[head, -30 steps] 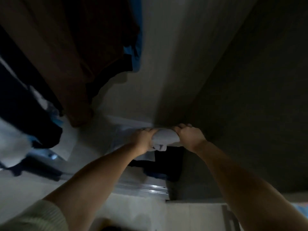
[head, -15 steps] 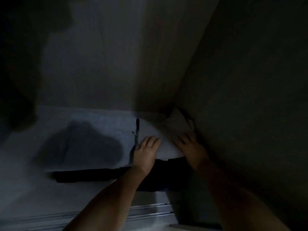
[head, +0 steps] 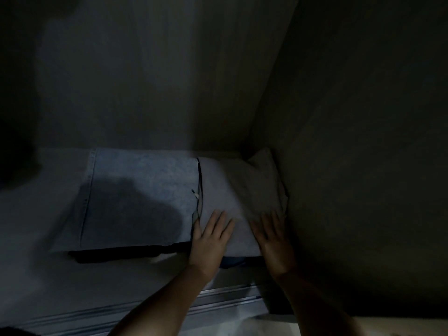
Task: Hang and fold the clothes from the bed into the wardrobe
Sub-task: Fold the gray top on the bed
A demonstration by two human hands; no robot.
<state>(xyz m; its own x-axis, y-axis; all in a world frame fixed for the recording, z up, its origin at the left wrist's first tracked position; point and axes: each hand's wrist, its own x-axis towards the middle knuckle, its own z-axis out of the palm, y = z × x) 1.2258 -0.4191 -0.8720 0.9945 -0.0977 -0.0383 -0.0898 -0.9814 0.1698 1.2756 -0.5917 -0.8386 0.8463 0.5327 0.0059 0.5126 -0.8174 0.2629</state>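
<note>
A folded pale grey garment lies on the wardrobe floor in the back right corner, its far end bunched against the right wall. My left hand rests flat on its near left part, fingers spread. My right hand lies flat on its near right part, close to the wall. To the left of the garment sit folded light blue jeans. A dark garment shows under both piles at the front edge.
The wardrobe's back panel and right side wall enclose the corner. A metal sliding-door track runs along the front of the floor. A dark shadow hangs at the far left.
Both hands carried the grey garment down into the wardrobe corner and now lie flat on top of it. The view has moved closer; the hanging clothes have left the view.
</note>
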